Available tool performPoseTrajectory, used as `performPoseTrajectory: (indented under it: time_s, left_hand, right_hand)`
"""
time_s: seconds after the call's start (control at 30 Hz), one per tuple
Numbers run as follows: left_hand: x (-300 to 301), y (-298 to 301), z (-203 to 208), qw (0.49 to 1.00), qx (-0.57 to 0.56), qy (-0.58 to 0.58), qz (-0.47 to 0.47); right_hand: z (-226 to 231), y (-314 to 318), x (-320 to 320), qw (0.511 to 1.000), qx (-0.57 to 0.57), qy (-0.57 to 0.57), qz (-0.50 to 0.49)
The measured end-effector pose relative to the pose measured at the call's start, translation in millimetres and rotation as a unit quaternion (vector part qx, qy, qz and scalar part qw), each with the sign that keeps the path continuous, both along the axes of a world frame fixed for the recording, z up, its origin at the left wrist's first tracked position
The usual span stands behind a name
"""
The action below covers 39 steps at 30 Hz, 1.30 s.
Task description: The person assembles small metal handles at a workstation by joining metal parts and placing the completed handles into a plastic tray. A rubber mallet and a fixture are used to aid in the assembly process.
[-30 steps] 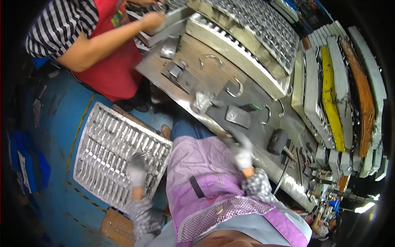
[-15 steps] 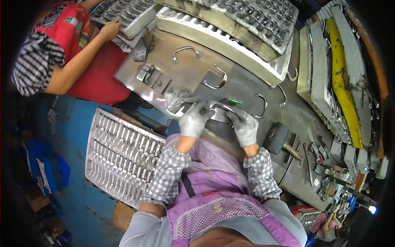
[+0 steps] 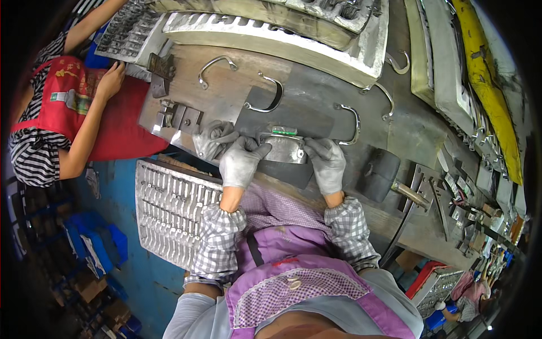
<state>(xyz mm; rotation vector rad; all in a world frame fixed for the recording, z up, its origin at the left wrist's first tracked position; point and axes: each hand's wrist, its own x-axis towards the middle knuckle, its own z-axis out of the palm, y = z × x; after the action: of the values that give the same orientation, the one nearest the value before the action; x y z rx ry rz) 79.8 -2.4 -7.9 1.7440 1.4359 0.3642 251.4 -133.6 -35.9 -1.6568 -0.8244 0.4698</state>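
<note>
In grey-white work gloves, my left hand (image 3: 240,164) and my right hand (image 3: 327,165) are closed on opposite ends of a shiny curved metal handle (image 3: 282,135). The handle spans a bright metal plate or block (image 3: 284,150) on the bench; whether it touches the plate I cannot tell. Just beyond it is a small green-topped piece (image 3: 284,130). A crumpled grey glove (image 3: 213,139) lies beside my left hand. More curved handles lie farther back, among them one (image 3: 275,97) in the middle and one (image 3: 355,121) beyond my right hand.
A black-headed mallet (image 3: 379,174) lies right of my right hand, near loose tools. White trays (image 3: 271,35) stand stacked at the back; others (image 3: 420,62) stand on the right. At left, a tray of metal parts (image 3: 169,209) sits below bench level, and a co-worker in a red apron (image 3: 70,93) works.
My view has shifted, so the bench appears closer. The handle between my hands has turned from a slant to lie more level over the plate. The co-worker's arm has moved.
</note>
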Motion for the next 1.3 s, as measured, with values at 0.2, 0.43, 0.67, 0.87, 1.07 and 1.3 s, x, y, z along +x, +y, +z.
performPoseTrajectory:
  time_s: [0.2, 0.43, 0.67, 0.87, 1.07, 1.3]
  left_hand:
    - [-5.5, -7.4, 7.9, 1.0, 0.0, 0.022, -0.003]
    - [-17.9, -8.8, 7.8, 0.999, 0.049, 0.017, -0.004]
    - [-43.2, -42.1, -7.7, 0.995, -0.045, -0.088, -0.008]
    - [-94.3, -132.5, 14.5, 0.886, -0.211, -0.408, 0.064]
    - [-108.3, -108.4, 31.4, 0.912, -0.206, -0.354, 0.022]
    - [-76.2, -70.4, -5.8, 0.905, 0.188, -0.134, -0.358]
  right_hand:
    - [8.4, -9.2, -4.1, 0.977, -0.013, 0.21, 0.019]
    - [22.3, -7.0, -2.0, 0.993, -0.038, 0.011, 0.112]
    - [43.4, -21.6, -55.8, 0.979, -0.086, -0.183, 0.021]
    - [100.8, -134.5, 18.1, 0.937, -0.073, -0.342, -0.02]
    - [57.5, -202.1, 61.9, 0.858, -0.43, -0.261, -0.103]
    - [240.5, -131.4, -10.1, 0.977, 0.083, 0.15, 0.125]
